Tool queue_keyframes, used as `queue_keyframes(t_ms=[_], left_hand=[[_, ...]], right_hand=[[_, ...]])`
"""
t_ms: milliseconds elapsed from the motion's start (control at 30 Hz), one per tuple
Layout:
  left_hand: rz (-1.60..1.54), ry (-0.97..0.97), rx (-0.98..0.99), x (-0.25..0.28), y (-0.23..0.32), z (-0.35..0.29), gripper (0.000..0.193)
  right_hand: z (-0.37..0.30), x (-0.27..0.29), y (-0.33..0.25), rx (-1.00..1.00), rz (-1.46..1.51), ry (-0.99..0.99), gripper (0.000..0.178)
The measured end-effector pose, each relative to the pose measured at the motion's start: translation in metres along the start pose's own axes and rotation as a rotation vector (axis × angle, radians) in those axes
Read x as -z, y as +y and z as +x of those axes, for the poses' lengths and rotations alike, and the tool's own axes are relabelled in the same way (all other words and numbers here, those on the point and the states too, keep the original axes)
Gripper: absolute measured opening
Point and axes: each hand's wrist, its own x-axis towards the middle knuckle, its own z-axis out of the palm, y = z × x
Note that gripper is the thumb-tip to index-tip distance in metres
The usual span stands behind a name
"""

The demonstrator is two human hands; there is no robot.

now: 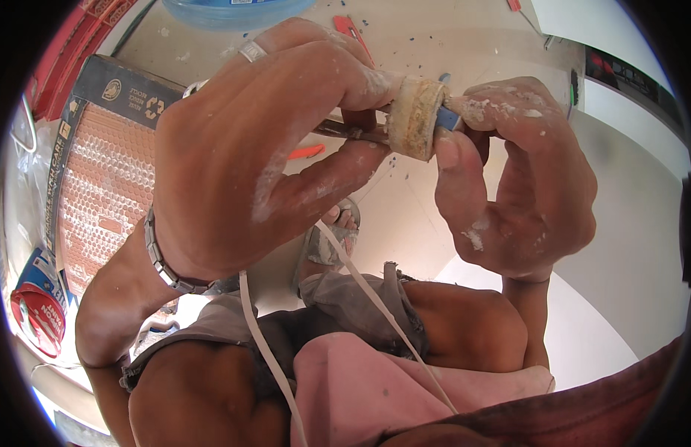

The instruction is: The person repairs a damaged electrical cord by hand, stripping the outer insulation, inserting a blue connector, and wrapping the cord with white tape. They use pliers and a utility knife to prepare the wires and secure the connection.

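Observation:
In front of me, my left hand [226,156] closes its thumb and fingers on a short, cream-coloured ring [417,119], crusted and stained like a worn roll of tape. A dark, slim metal piece [353,130] shows between those fingers and runs up to the ring's left side. On the other side, my right hand [535,186] pinches a small blue piece [447,119] against the ring's right face. How the blue piece joins the ring is hidden by the fingers. Whitish dust and smears cover both hands.
A box with bubble wrap [111,194] stands at left, beside a red and blue paint can [40,313]. Beyond my hands lie a blue basin [237,11], a red cutter knife [350,36] and scattered blue bits. A pale panel [636,194] rises at right. White cords [267,343] hang before me.

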Motion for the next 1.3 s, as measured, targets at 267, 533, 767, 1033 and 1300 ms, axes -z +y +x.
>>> queue_keyframes(t_ms=[267, 533, 767, 1033, 1300], left_hand=[[-0.355, -0.096, 0.07, 0.024, 0.011, 0.022, 0.043], [-0.777, -0.25, 0.183, 0.036, 0.028, 0.043, 0.04], [-0.857, -0.269, 0.341, 0.039, 0.029, 0.038, 0.05], [-0.585, -0.162, 0.114, 0.032, 0.025, 0.033, 0.042], [-0.455, -0.176, 0.109, 0.034, 0.029, 0.027, 0.033]], right_hand=[[0.011, 0.028, 0.015, 0.133, 0.152, 0.008, 0.031], [0.046, 0.069, 0.006, 0.417, 0.07, -0.09, 0.03], [0.042, 0.071, -0.005, 0.343, 0.148, -0.164, 0.032], [0.018, 0.043, 0.0, -0.331, 0.829, -0.002, 0.039], [0.015, 0.032, 0.0, -0.176, 0.748, -0.004, 0.036]])
